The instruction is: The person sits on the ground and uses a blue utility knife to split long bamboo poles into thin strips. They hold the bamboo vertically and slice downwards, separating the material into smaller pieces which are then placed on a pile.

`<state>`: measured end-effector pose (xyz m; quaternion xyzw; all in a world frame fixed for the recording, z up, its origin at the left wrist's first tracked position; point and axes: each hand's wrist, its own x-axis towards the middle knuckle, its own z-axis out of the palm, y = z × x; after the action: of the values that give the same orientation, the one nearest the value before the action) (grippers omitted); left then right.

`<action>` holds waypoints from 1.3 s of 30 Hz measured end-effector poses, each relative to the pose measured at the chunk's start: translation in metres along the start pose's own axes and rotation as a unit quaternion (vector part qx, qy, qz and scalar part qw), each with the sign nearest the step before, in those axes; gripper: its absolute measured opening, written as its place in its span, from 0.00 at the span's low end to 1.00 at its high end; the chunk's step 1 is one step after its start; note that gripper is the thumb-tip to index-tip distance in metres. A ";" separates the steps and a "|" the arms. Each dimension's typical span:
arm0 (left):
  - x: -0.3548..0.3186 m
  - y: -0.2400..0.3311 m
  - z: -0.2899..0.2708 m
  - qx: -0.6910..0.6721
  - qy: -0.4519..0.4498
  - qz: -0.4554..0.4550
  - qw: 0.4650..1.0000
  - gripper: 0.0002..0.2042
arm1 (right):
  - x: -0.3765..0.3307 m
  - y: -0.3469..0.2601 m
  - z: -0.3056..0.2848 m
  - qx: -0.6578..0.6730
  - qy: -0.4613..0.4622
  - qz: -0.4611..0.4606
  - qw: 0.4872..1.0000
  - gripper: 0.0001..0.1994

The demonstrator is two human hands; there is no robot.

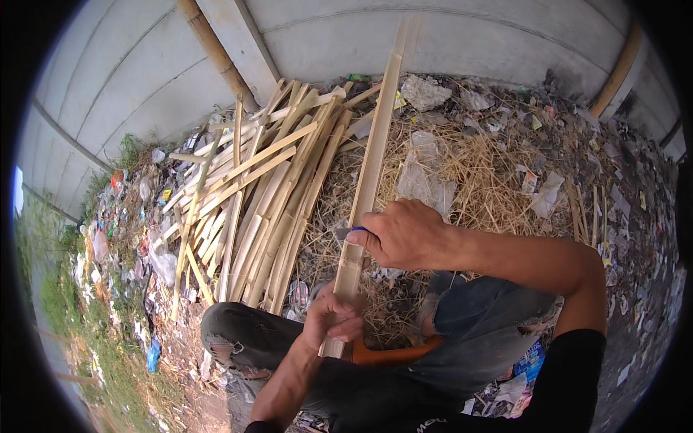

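A long split bamboo strip (372, 155) slants up and away from my lap, its hollow side showing. Its far end is blurred. My left hand (332, 317) is wrapped round the strip close to its near end, partly smeared by motion. Farther up, my right hand (408, 234) is closed on a small knife (357, 229); only a bit of blue handle and a short grey blade show, lying across the strip. The rest of the knife is hidden in my fist. An orange curved handle-like piece (393, 355) lies across my lap, partly covered.
A pile of split bamboo strips (267, 209) lies to the left, beyond my knee. Dry straw (476, 173) and scattered litter cover the ground. A grey panel wall (462, 43) with bamboo poles (216, 50) stands behind. Pale rubble (424, 92) lies near its foot.
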<state>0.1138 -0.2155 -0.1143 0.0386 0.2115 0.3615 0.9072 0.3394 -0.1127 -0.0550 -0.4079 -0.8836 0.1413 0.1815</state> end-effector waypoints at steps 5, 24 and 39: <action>-0.008 0.007 0.013 0.069 -0.009 0.050 0.996 0.36 | 0.012 0.003 -0.004 -0.002 0.072 0.035 0.997 0.24; -0.002 -0.004 0.006 0.539 0.163 0.225 0.795 0.36 | 0.015 0.036 -0.016 -0.034 0.074 0.026 0.996 0.24; -0.015 0.000 -0.003 0.514 0.164 0.254 0.803 0.16 | 0.036 0.055 -0.023 0.019 0.132 0.093 0.987 0.22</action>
<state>0.1021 -0.2257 -0.1117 0.4919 0.4942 0.4183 0.5821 0.3647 -0.0477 -0.0489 -0.4997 -0.8071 0.1195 0.2909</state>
